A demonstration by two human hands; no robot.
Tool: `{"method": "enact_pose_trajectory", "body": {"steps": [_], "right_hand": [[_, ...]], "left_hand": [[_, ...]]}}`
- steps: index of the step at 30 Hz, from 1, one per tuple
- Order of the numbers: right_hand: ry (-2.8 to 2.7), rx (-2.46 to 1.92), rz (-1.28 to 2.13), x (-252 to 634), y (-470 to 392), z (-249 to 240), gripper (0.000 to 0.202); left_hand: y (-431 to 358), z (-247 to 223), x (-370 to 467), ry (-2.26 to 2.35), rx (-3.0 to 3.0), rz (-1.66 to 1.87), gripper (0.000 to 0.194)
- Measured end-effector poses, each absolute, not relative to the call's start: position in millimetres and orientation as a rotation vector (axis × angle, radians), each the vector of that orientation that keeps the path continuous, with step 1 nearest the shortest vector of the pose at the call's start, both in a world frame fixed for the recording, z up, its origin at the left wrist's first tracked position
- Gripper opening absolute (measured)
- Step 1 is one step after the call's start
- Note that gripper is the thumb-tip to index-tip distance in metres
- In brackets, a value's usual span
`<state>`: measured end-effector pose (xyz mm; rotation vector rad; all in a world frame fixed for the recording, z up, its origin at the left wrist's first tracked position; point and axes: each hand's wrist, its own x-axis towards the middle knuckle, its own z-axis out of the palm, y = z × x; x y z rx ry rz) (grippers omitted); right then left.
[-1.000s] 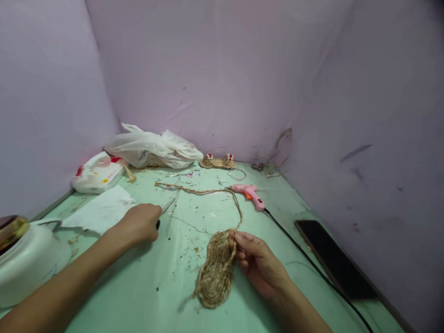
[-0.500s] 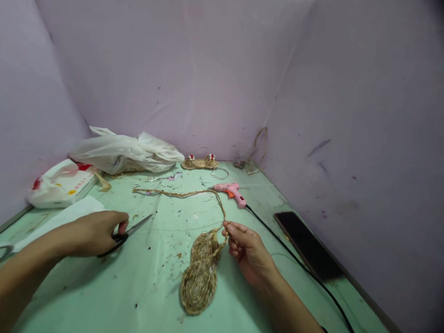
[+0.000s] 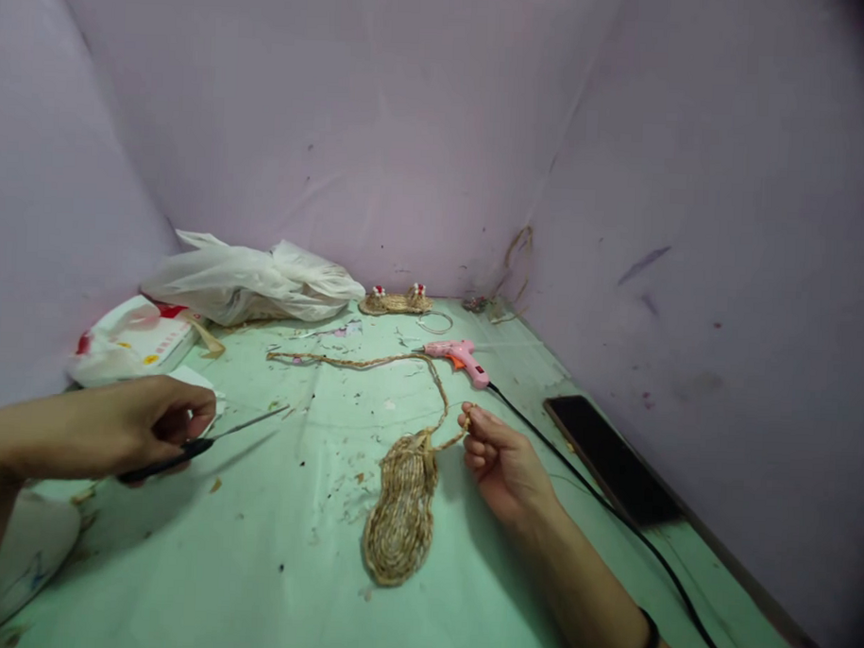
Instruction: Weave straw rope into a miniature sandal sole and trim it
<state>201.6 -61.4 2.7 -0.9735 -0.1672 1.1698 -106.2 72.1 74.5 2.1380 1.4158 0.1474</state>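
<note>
My left hand (image 3: 149, 428) is closed around the black handles of a pair of scissors (image 3: 248, 420), held over the left of the table with the blades pointing right. Between thumb and fingertips, my right hand (image 3: 502, 459) pinches the end of a short braided cord (image 3: 452, 442). That cord runs to the top of a woven straw sole (image 3: 401, 517) lying flat on the green table. From the same top end a longer braided cord (image 3: 360, 363) curves up and stretches left.
A pink glue gun (image 3: 459, 358) with a black cable lies beyond my right hand. To its right is a black phone (image 3: 612, 458). At the back are a white plastic bag (image 3: 256, 280) and a small woven piece with red-and-white beads (image 3: 396, 304). A white box (image 3: 155, 338) sits left.
My left hand has drawn the scissors left. My right hand has pulled the short cord end off the sole, out to the right and up. The view has shifted slightly.
</note>
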Motion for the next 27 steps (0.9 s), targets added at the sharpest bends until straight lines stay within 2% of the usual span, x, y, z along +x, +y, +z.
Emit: {"method": "enact_pose_trajectory", "body": {"steps": [1,3,6,9,13,15,19,23,27], "right_hand": [[-0.148,-0.952,1.153,204,-61,3,0.024],[-0.116,-0.902,1.095,209,-61,4,0.025],[-0.130,-0.888,1.014,213,-63,5,0.024],[-0.265,-1.019,1.052,206,-66,5,0.022],[-0.439,-1.158,1.187,188,-67,3,0.022],[-0.449,-1.187,1.214,184,-67,1,0.024],[-0.448,-1.216,1.197,184,-66,-1,0.026],[-0.446,-1.228,1.140,185,-66,0,0.028],[-0.462,-1.208,1.135,184,-68,3,0.027]], "left_hand": [[73,76,-104,1.331,2.144,-0.048,0.008],[74,81,-96,1.278,2.254,-0.169,0.004],[69,88,-82,1.256,2.335,-0.087,0.008],[59,92,-69,1.151,2.095,0.093,0.008],[51,85,-51,0.991,1.819,0.336,0.045],[49,75,-42,0.822,1.640,0.401,0.053],[41,51,-27,0.675,1.169,0.425,0.046],[21,38,-17,0.725,1.242,0.117,0.034],[3,38,-12,0.734,1.265,-0.026,0.033]]}}
